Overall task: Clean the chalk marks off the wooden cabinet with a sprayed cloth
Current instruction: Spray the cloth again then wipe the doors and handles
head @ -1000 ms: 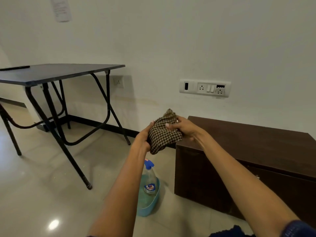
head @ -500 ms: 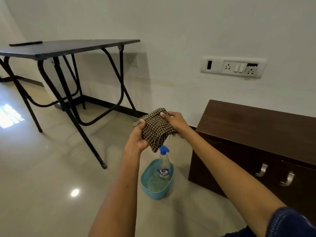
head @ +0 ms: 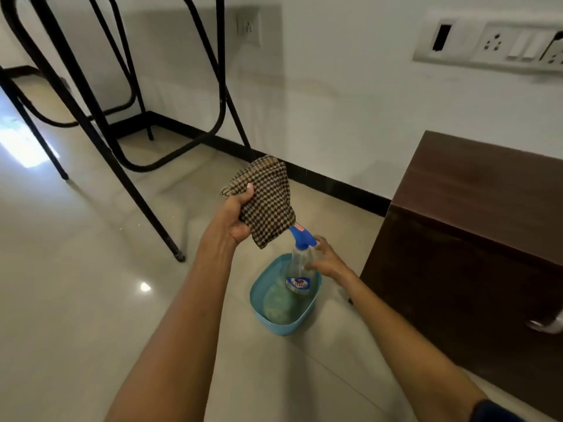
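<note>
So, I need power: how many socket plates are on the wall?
2: a small plate behind the table legs, a long panel above the cabinet, partly cropped.

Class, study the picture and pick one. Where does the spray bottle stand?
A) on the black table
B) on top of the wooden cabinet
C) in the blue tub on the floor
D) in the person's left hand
C: the spray bottle stands upright in the blue tub on the floor beside the wooden cabinet; the left hand holds only the checked cloth.
</note>
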